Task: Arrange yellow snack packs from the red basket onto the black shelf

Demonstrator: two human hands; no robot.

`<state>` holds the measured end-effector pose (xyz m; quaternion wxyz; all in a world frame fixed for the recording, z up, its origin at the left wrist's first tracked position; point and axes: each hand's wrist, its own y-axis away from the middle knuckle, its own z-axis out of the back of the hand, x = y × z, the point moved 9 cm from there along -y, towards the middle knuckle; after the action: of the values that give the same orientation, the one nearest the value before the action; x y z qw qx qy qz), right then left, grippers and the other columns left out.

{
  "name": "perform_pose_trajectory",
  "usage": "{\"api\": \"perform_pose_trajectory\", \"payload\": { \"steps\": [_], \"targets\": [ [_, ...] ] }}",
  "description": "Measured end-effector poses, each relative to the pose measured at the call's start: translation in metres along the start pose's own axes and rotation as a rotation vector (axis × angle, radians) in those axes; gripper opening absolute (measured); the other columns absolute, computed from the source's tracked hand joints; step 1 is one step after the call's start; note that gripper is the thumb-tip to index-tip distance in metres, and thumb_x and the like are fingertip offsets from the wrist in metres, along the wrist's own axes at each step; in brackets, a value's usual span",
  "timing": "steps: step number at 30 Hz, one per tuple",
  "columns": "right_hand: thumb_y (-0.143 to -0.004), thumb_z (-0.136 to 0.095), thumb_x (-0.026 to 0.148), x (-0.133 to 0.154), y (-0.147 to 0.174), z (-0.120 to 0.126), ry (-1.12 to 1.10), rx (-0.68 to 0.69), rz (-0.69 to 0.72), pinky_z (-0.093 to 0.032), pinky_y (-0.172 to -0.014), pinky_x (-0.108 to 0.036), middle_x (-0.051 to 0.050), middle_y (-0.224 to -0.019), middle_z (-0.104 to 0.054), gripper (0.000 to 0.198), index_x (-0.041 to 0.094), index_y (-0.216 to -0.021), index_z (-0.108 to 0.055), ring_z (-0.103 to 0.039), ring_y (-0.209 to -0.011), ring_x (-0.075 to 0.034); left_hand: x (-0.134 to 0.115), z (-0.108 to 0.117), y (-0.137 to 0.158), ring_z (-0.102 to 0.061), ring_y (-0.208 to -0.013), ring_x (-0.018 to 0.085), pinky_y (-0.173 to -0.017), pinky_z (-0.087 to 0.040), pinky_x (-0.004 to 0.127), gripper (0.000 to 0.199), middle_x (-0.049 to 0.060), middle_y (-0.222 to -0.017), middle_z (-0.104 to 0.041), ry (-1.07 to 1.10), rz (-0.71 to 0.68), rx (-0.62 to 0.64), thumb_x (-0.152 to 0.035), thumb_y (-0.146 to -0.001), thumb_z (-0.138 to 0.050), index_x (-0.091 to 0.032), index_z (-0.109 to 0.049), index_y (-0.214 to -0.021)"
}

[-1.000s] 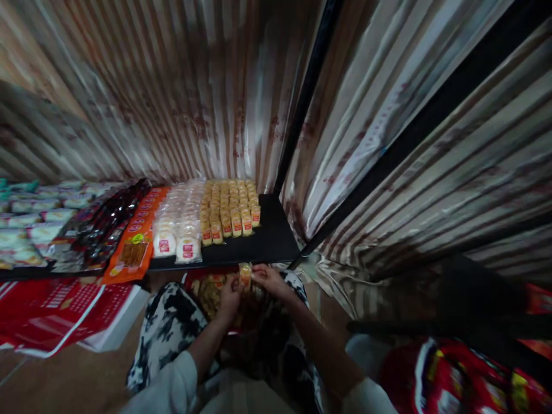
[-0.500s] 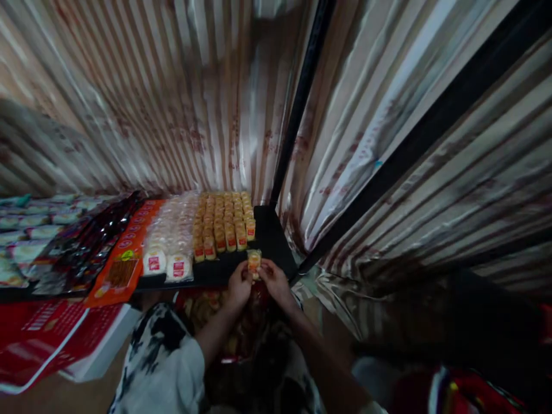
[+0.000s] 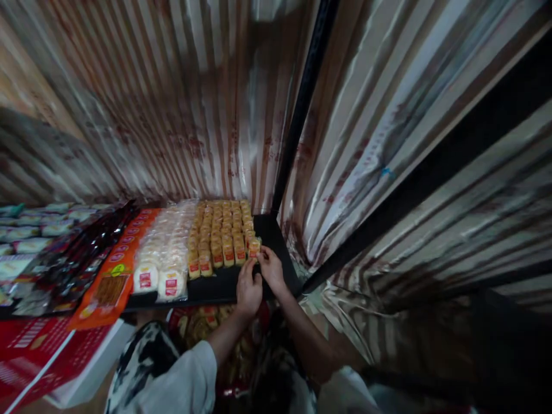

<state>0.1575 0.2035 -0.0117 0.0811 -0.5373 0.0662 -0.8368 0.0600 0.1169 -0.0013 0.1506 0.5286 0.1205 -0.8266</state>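
A small wrapped pastry (image 3: 254,247) with a red label stands upright at the front of the rightmost row. My left hand (image 3: 249,287) pinches its lower left side, and my right hand (image 3: 271,269) has its fingertips closed on its right edge. Rows of the same golden wrapped pastries (image 3: 222,230) fill the shelf behind and to the left. Beside them lie rows of round white wrapped cakes (image 3: 171,282) with red labels. Below my forearms, a red-rimmed tub holds more wrapped pastries (image 3: 196,328).
Left along the black shelf (image 3: 276,241) are an orange snack packet (image 3: 110,287), dark shiny packets (image 3: 81,261) and white packets (image 3: 32,244). A red and white box (image 3: 86,356) sits lower left. Dark poles (image 3: 304,109) and striped sheeting (image 3: 194,115) enclose the shelf.
Both hands have carried the wrapped pastry forward and up from the shelf's front edge to the front of the rightmost row. The view has shifted slightly.
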Motion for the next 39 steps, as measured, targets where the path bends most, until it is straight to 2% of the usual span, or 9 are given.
{"api": "perform_pose_trajectory", "payload": {
  "steps": [4,10,16,20,25,28,32,39],
  "targets": [
    [-0.079,-0.049,0.030,-0.002,-0.004,-0.008,0.057,0.009,0.007,-0.051,-0.081,-0.036,-0.009,-0.103,-0.065,0.030,0.018,-0.102,-0.063,-0.062,-0.089,-0.020,0.005,-0.003,-0.007,-0.040,-0.127,0.020,-0.110,-0.026,0.037,0.046,0.012,-0.133,-0.048,0.012,-0.012,0.013,-0.011,-0.075,-0.043,-0.011,-0.052,-0.120],
    [-0.078,-0.051,0.030,-0.007,-0.003,-0.014,-0.072,0.014,0.011,-0.054,-0.076,-0.033,-0.009,-0.105,-0.064,0.037,0.020,-0.112,-0.059,-0.064,-0.087,-0.019,0.016,-0.004,-0.011,-0.040,-0.127,0.019,-0.111,-0.026,0.038,0.042,0.011,-0.133,-0.048,0.091,-0.064,0.010,-0.016,-0.079,-0.042,-0.015,-0.053,-0.119],
    [-0.076,-0.051,0.028,-0.004,-0.004,-0.015,-0.147,-0.007,0.019,-0.053,-0.079,-0.032,-0.011,-0.106,-0.065,0.039,0.015,-0.112,-0.059,-0.064,-0.087,-0.019,0.025,-0.008,-0.013,-0.038,-0.128,0.018,-0.111,-0.024,0.038,0.040,0.010,-0.135,-0.046,0.161,-0.037,0.013,-0.024,-0.085,-0.039,-0.017,-0.050,-0.123],
    [-0.077,-0.050,0.028,-0.004,-0.006,-0.019,-0.147,0.007,0.007,-0.053,-0.080,-0.034,-0.010,-0.107,-0.064,0.038,0.016,-0.113,-0.058,-0.065,-0.083,-0.018,0.022,-0.008,-0.014,-0.037,-0.129,0.018,-0.112,-0.023,0.037,0.041,0.010,-0.137,-0.044,0.183,-0.045,0.030,-0.027,-0.087,-0.037,-0.016,-0.048,-0.125],
    [-0.080,-0.047,0.026,-0.007,-0.007,-0.022,-0.099,0.003,0.038,-0.050,-0.086,-0.035,-0.012,-0.111,-0.061,0.037,0.016,-0.114,-0.056,-0.061,-0.095,-0.020,0.019,-0.011,-0.014,-0.034,-0.131,0.017,-0.112,-0.022,0.036,0.045,0.011,-0.139,-0.042,0.159,-0.075,0.054,-0.027,-0.088,-0.032,-0.013,-0.044,-0.129],
    [-0.080,-0.046,0.024,-0.006,-0.006,-0.023,-0.056,0.032,0.055,-0.050,-0.087,-0.035,-0.011,-0.113,-0.060,0.038,0.018,-0.116,-0.055,-0.061,-0.095,-0.019,0.019,-0.011,-0.012,-0.034,-0.131,0.016,-0.113,-0.022,0.036,0.045,0.010,-0.140,-0.041,0.143,-0.086,0.036,-0.027,-0.088,-0.031,-0.014,-0.044,-0.129],
    [-0.081,-0.045,0.023,-0.001,-0.006,-0.021,-0.043,0.048,0.067,-0.049,-0.087,-0.034,-0.011,-0.115,-0.058,0.039,0.018,-0.118,-0.054,-0.060,-0.096,-0.019,0.016,-0.009,-0.011,-0.035,-0.130,0.016,-0.112,-0.023,0.036,0.042,0.010,-0.137,-0.044,0.144,-0.097,0.020,-0.026,-0.088,-0.031,-0.015,-0.048,-0.125],
    [-0.080,-0.049,0.028,0.009,0.006,-0.008,-0.049,-0.032,0.052,-0.050,-0.083,-0.031,-0.013,-0.117,-0.055,0.043,0.014,-0.121,-0.050,-0.058,-0.099,-0.018,0.005,0.005,-0.006,-0.043,-0.123,0.019,-0.108,-0.030,0.036,0.036,0.012,-0.126,-0.053,0.096,-0.134,0.005,-0.019,-0.085,-0.035,-0.013,-0.053,-0.116]
  ]
}}
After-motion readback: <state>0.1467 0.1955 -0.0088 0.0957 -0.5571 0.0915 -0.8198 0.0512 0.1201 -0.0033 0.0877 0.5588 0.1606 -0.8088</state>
